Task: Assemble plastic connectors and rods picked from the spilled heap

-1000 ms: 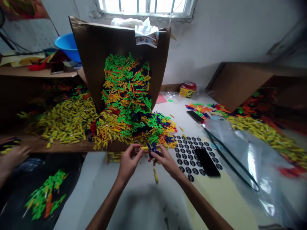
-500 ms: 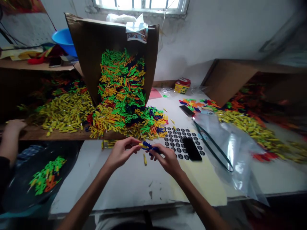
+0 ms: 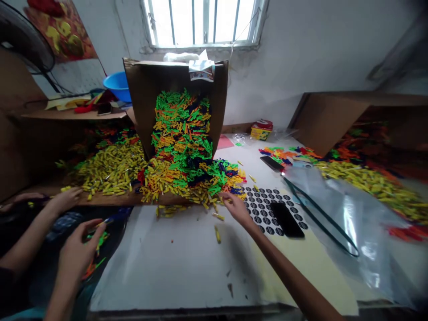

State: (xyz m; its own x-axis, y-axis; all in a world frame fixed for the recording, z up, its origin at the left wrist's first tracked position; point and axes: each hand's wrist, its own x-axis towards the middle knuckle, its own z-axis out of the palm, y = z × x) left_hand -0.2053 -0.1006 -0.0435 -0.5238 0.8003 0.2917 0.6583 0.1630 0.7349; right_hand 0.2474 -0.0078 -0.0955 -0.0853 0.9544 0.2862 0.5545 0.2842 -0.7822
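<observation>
My left hand is at the left, over the black basin. Its thumb and index finger pinch the end of a dark blue plastic piece, smeared by motion. My right hand reaches the front right edge of a heap of small green, orange, yellow and blue plastic pieces. Its fingers are stretched out, fingertips at the heap; nothing held shows. Near it, a small yellow tube-like piece and another yellow piece lie on the white table.
A co-worker's hand is by the yellow heap at left. An upright cardboard box backs the middle heap. At right are round black stickers, a phone, a dark strap and clear plastic bags.
My hands have parted. The left carried the blue piece leftward to the basin; the right moved up to the heap's edge. The view has tilted up and shifted left.
</observation>
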